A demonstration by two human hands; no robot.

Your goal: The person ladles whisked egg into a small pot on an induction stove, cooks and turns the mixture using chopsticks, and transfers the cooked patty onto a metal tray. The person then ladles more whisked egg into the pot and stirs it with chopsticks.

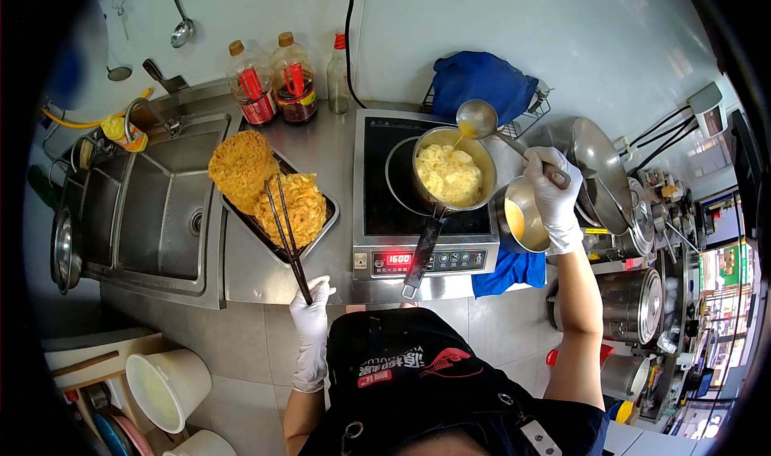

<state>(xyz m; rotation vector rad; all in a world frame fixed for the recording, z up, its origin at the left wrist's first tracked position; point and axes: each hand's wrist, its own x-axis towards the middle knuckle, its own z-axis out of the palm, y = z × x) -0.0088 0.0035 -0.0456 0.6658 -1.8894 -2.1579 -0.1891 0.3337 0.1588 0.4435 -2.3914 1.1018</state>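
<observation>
In my gloved right hand (pixel 552 192) is the handle of a metal ladle (pixel 477 118), tilted over a saucepan (pixel 491 173). A thin stream of yellow liquid runs from it onto puffy yellow egg (pixel 446 175) frying inside. Below that hand stands a metal bowl (pixel 538 233) with beaten egg (pixel 514 218). My gloved left hand (pixel 312 318) grips long dark chopsticks (pixel 289 239), whose tips lie over fried egg cakes (pixel 243 167) on a dark-lined tray (pixel 332 224). The saucepan's black handle (pixel 419 257) points toward me.
The saucepan sits on an induction cooker (pixel 384 203) with a lit "1600" display. A steel sink (pixel 157 247) lies left, with sauce bottles (pixel 295 78) behind the tray. A blue cloth (pixel 483 85) covers a wire rack; large pots (pixel 630 303) stand right. White buckets (pixel 167 388) stand lower left.
</observation>
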